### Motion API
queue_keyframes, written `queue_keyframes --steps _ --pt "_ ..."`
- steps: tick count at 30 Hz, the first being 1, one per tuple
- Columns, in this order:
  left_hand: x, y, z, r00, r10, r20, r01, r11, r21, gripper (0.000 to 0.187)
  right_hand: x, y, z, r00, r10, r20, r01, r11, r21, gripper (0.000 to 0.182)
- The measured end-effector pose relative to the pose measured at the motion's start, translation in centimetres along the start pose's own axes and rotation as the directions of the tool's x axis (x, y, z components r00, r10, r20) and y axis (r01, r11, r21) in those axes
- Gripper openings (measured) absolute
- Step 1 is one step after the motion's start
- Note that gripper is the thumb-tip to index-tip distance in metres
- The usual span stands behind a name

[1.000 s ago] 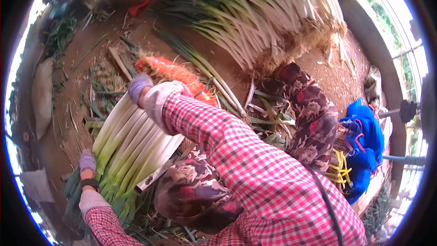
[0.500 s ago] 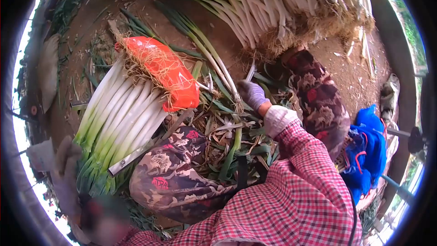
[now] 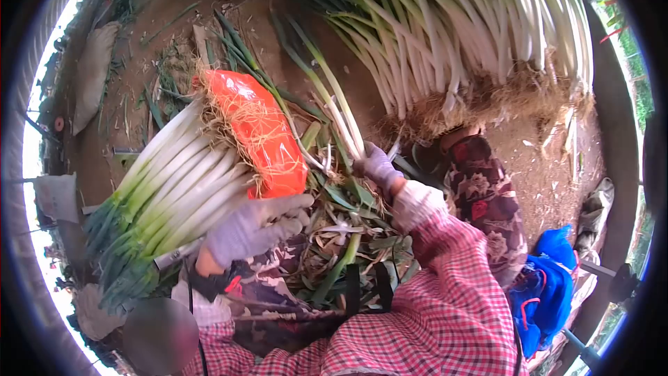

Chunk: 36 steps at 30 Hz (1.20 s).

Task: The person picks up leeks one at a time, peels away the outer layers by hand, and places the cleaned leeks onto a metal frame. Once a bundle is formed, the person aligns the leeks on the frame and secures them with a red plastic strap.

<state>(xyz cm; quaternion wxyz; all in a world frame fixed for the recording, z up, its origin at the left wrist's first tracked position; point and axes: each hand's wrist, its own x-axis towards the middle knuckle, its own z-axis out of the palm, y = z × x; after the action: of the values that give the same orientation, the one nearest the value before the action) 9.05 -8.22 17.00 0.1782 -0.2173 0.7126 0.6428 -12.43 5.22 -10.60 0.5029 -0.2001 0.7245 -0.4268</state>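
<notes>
My right hand (image 3: 380,168), in a pale purple glove, is closed round the root ends of a couple of long green onions (image 3: 341,111). Their green tops point away from me. My left hand (image 3: 254,230), gloved alike, hovers with fingers stretched out and thumb apart, holding nothing. Beside it lies a row of trimmed green onions (image 3: 184,170), white stalks with green tops toward the lower left. An orange plastic sheet or bag (image 3: 261,139) sits at their root end, with stringy roots over it.
A big heap of green onions (image 3: 459,35) with roots lies at the back right. Leaf scraps (image 3: 348,226) litter the ground between my camouflage-clad knees. A blue cloth bundle (image 3: 546,292) lies at right. A metal bar (image 3: 172,257) sticks out by my left knee.
My left hand has come up from the lower left to beside the orange plastic. My right hand has moved slightly down and left and closed on the onions' root ends. The view has shifted.
</notes>
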Motion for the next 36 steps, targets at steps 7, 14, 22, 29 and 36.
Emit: queue_keyframes --steps 7,14,22,29,36 --pt "6.9 -3.6 2.6 0.961 0.239 -0.136 -0.104 0.775 0.624 0.064 -15.7 -6.2 -4.8 0.938 0.175 0.3 -0.288 0.873 0.393 0.026" --pt "11.9 -2.2 7.1 0.933 0.356 -0.053 -0.234 0.712 0.661 0.081 -27.2 -7.8 -9.1 0.944 0.019 0.329 -0.091 0.974 0.208 0.022" --pt "11.1 -1.9 1.3 0.836 0.31 -0.452 -0.273 0.951 0.146 0.055 -25.6 -11.6 -7.9 0.958 -0.012 0.287 -0.062 0.966 0.25 0.013" --pt "2.9 -0.3 2.0 0.833 0.453 -0.318 -0.246 0.817 0.521 0.041 -7.4 -3.0 1.3 0.979 0.146 -0.139 -0.194 0.871 -0.451 0.032" --pt "-0.5 -2.7 1.8 0.951 0.211 -0.228 -0.081 0.877 0.473 0.04 -3.0 4.2 10.3 0.942 0.123 -0.311 -0.267 0.837 -0.478 0.04"
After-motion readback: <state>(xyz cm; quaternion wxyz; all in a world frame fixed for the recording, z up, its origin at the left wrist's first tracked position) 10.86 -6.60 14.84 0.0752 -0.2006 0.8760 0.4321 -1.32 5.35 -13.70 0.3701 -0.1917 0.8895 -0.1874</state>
